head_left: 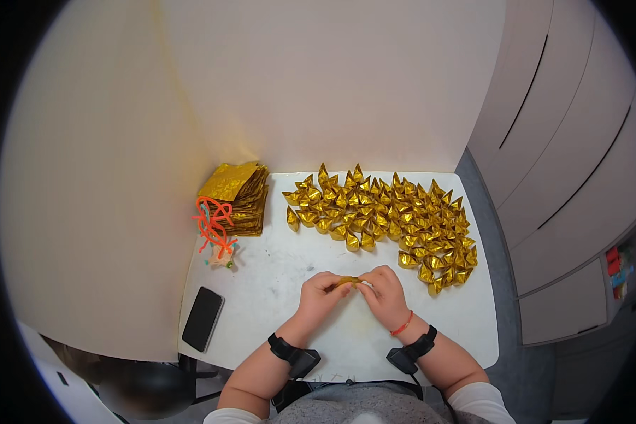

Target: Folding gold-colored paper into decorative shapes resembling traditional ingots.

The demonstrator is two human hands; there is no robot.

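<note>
Between my two hands, a small piece of folded gold foil paper (349,280) is pinched just above the white table (275,283). My left hand (320,292) grips its left end, and my right hand (384,292) has the right end between thumb and fingers. Much of the piece is hidden by my fingertips. Beyond my hands, many folded gold paper ingots (389,212) stand crowded together, pointed at both ends. Back on the left lies a thick stack of flat gold foil paper sheets (247,205).
Orange-red cord (213,219) and a pale star-shaped ornament (222,255) lie against the stack. A black phone (203,319) rests near the table's left edge. White panels rise behind and at left. Cabinets (565,141) stand to the right, and a dark stool (145,389) is at lower left.
</note>
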